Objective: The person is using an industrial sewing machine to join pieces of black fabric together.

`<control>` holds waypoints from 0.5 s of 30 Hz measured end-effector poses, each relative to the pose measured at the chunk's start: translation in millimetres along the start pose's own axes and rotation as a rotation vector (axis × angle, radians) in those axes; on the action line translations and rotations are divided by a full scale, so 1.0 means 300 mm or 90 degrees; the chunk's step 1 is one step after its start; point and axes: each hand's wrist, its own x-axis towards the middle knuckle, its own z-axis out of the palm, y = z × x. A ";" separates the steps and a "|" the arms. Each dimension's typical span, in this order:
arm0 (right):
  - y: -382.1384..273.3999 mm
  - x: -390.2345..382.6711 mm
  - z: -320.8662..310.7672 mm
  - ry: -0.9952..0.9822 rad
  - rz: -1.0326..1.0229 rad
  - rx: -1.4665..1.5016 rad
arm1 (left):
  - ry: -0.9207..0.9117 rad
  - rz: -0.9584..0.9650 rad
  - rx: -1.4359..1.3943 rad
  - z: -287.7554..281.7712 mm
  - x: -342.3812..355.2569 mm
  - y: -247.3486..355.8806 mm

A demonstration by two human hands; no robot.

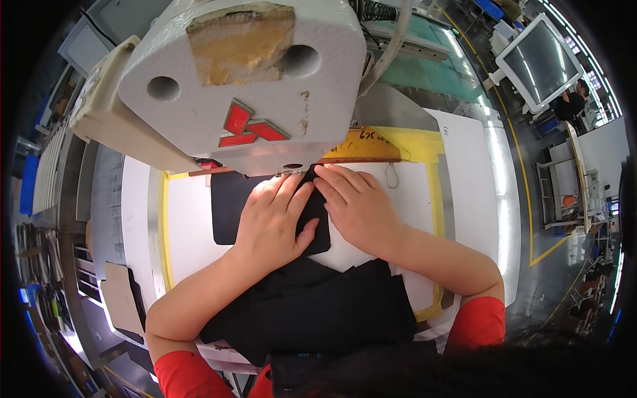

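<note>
A white bench (pixel 189 239), marked with yellow tape (pixel 438 212), carries a black panel (pixel 227 209), overlapping black pieces (pixel 338 305) and thread (pixel 396 180).

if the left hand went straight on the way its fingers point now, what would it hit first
Probably the lower edge of the white machine head, just beyond the fingers of the left hand; depth is unclear, so it might pass underneath instead.

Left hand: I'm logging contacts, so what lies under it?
Under the left hand lies a flat black panel, showing on both sides of it. The hand covers the panel's middle, so anything else beneath cannot be seen.
</note>
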 end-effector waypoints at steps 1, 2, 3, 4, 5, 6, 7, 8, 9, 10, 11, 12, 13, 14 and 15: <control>0.003 0.006 -0.005 0.000 0.008 0.020 | -0.001 0.005 0.006 -0.002 0.003 0.000; 0.004 0.010 -0.008 0.001 0.016 0.040 | -0.003 0.010 0.012 -0.004 0.006 0.001; 0.002 0.011 -0.007 0.002 0.014 0.041 | -0.002 0.009 0.014 -0.004 0.008 0.002; -0.002 0.012 -0.007 0.008 0.026 0.043 | 0.000 0.010 0.017 -0.002 0.009 0.003; -0.004 0.015 -0.007 0.014 0.038 0.045 | 0.002 0.012 0.019 -0.001 0.010 0.003; -0.001 0.020 -0.009 0.015 0.037 0.045 | 0.003 0.012 0.020 0.000 0.010 0.004; 0.004 0.029 -0.013 -0.006 0.053 0.097 | 0.010 0.017 0.028 0.001 0.011 0.005; 0.011 0.037 -0.014 -0.027 0.070 0.149 | 0.018 0.022 0.037 0.002 0.011 0.005; 0.018 0.041 -0.012 -0.026 0.067 0.151 | 0.018 0.020 0.039 0.001 0.009 0.005; 0.029 0.042 -0.009 -0.030 0.047 0.141 | 0.015 0.018 0.040 0.000 0.008 0.006; 0.036 0.040 -0.006 -0.034 0.027 0.131 | 0.012 0.016 0.040 0.000 0.006 0.006; 0.034 0.033 -0.005 -0.033 0.025 0.131 | 0.013 0.015 0.042 0.002 0.006 0.005; 0.025 0.020 -0.004 -0.015 0.021 0.088 | 0.014 0.015 0.031 0.003 0.005 0.005; 0.019 0.013 -0.004 0.003 0.017 0.046 | 0.016 0.015 0.020 0.004 0.004 0.003; 0.019 0.008 -0.005 0.001 0.016 0.046 | 0.016 0.013 0.020 0.003 0.004 0.004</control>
